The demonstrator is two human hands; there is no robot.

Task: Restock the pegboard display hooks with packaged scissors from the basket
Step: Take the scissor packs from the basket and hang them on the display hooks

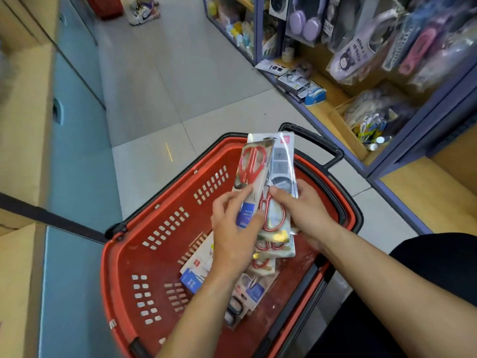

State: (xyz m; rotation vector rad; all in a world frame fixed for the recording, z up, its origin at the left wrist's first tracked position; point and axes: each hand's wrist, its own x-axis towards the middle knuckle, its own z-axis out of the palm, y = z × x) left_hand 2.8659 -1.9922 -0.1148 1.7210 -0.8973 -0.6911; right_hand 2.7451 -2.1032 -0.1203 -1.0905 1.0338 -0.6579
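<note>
**Head view.** A red basket (160, 228) with a black rim and a black handle (333, 153) stands on the tiled floor (180, 73), directly below the camera. Both forearms reach over it from the lower right.

The left grip (236, 228) is closed on a red-handled scissors pack (254, 164). Thumb and fingers pinch its lower end at the blue label, and the pack rises tilted above the far wall of the basket. The right grip (303, 210) is closed on a stack of packs (275, 218) — thumb on top, fingers curled beneath. This stack is held just beside the left-hand pack and touches it. From the stack a grey-backed pack (284, 161) sticks up, partly behind the red-handled one.

Further packaged scissors lie on the basket floor under the hands:
- several overlapping loose packs (260, 264) with red handles;
- a black-handled pair (233, 310) nearest the camera;
- a white card (193, 270) with a blue label, to their left.

Surroundings: a display shelf (335, 104) on the right carries hanging goods, among them purple headphones (305, 24). A blue tape dispenser (316, 94) sits on its lower ledge. Cardboard boxes (23, 112) line the left side — a second person's trainers (144, 11) show at the top edge.
</note>
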